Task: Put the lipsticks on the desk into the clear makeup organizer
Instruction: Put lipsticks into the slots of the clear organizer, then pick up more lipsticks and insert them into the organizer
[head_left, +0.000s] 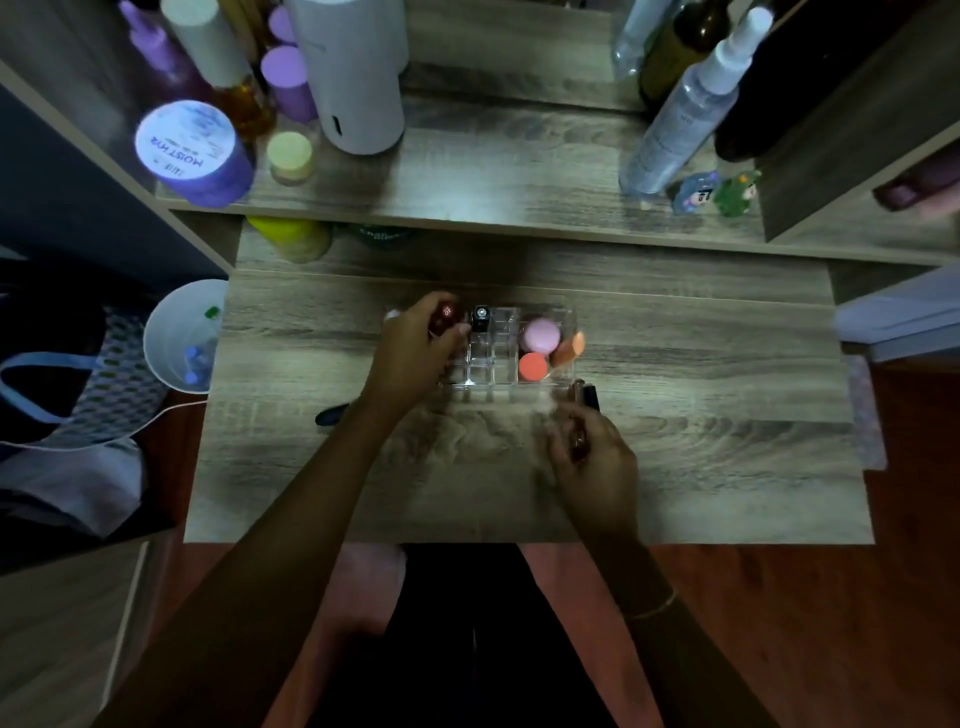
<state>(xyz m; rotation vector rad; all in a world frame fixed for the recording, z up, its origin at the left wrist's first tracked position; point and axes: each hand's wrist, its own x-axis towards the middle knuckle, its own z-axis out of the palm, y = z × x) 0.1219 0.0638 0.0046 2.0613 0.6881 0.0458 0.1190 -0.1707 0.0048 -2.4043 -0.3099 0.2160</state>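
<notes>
The right hand (597, 462) is blurred — grip unclear. The left hand (415, 353) pinches a dark red lipstick (444, 317) over the clear organizer (498, 374) — gridded, see-through.

Left hand (415, 348) holding red lipstick (443, 318) over organizer (488, 364) on desk (675, 415); right hand (597, 462) gripping dark lipstick (587, 402) beside it; 1 black lipstick (480, 319) slotted.

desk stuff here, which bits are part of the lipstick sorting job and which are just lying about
Part of the job:
clear organizer
dark red lipstick in the left hand
black lipstick standing in a slot
dark lipstick by the right hand

Just lying about:
purple jar
spray bottle
white cup
two small figurines
</notes>
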